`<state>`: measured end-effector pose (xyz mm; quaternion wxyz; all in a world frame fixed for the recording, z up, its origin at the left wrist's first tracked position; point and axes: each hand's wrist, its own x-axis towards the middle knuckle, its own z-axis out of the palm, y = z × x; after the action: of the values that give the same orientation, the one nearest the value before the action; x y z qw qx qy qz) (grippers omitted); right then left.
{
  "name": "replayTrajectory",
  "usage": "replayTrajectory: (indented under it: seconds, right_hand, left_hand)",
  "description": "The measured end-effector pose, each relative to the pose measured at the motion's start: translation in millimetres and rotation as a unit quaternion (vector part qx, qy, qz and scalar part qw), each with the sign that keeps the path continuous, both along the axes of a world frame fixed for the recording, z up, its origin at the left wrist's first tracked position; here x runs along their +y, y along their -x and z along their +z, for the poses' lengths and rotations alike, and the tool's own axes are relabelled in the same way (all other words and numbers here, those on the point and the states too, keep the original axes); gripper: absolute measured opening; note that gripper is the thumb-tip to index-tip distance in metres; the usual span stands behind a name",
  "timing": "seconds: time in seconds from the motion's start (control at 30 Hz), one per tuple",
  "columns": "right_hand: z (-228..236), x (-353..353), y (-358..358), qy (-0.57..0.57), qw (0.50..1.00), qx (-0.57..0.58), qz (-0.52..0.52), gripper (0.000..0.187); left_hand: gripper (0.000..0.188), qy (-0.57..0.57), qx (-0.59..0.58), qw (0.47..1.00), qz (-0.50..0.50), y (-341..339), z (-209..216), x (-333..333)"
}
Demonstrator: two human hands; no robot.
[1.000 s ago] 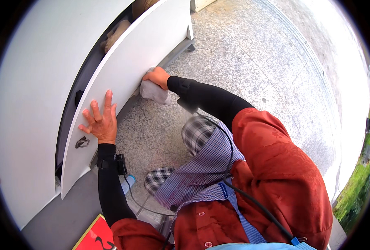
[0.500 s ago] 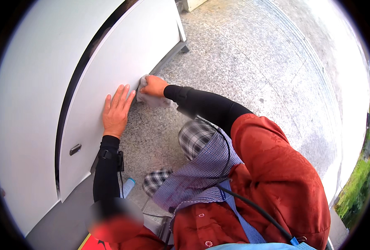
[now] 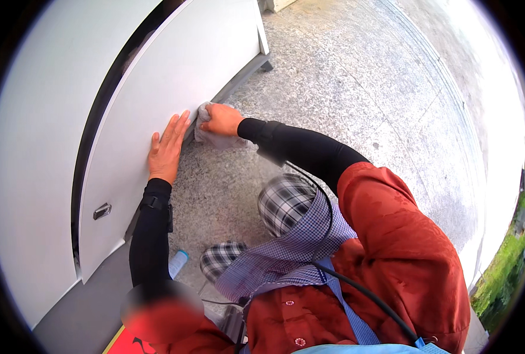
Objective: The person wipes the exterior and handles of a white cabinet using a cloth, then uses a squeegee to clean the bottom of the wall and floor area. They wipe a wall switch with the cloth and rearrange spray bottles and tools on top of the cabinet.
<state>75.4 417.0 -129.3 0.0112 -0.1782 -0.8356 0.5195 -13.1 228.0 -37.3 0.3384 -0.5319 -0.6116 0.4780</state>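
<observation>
one white panel (image 3: 168, 88) with a metal handle (image 3: 102, 211) near its near end stands at a slant, its lower edge close to the floor (image 3: 345, 106). a narrow dark gap (image 3: 88, 153) runs between its upper edge and a broad white surface (image 3: 38, 153); what lies inside is too dim to tell.

the right hand (image 3: 222, 120) holds a gray cloth (image 3: 215, 140), its fingers curled in and bunching the top of it. the cloth is at the panel's lower edge, around the middle of that edge, and its loose part hangs over the speckled floor. the left hand (image 3: 167, 152) lies along the panel just beside the cloth, its fingers long and straight with only slim spaces between them, holding nothing; its thumb cannot be made out.

a gray strip (image 3: 242, 76) runs under the panel's lower edge, with a small dark foot (image 3: 266, 66) at the far corner. a bottle with a blue cap (image 3: 178, 264) is on the floor, near the left forearm (image 3: 149, 236) in its black sleeve. the person's plaid knees (image 3: 286, 203) and checkered apron (image 3: 274, 256) are near it, and a black cable (image 3: 369, 292) crosses the red shirt (image 3: 410, 265).
</observation>
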Motion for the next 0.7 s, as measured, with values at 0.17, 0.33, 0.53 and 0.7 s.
replayTrajectory:
  seconds: [0.17, 0.33, 0.53, 0.7]
  right_hand:
    - [-1, -22, -21, -0.188, 0.971, 0.072, 0.128, 0.026]
    - [-8, -53, -18, -0.277, 0.922, 0.192, 0.191, 0.019]
    - [10, -67, 19, -0.408, 0.856, 0.12, 0.295, 0.019]
    - [15, -13, 13, -0.43, 0.848, 0.084, 0.299, 0.018]
  left_hand:
    - [0.07, 0.002, 0.01, 1.0, -0.008, 4, -5, 1]
    - [0.069, -0.004, 0.05, 0.998, -0.023, 8, -15, 0]
    - [0.064, -0.021, 0.015, 1.0, -0.008, 9, -14, 0]
    - [0.072, -0.002, 0.02, 1.0, -0.014, 4, 1, 0]
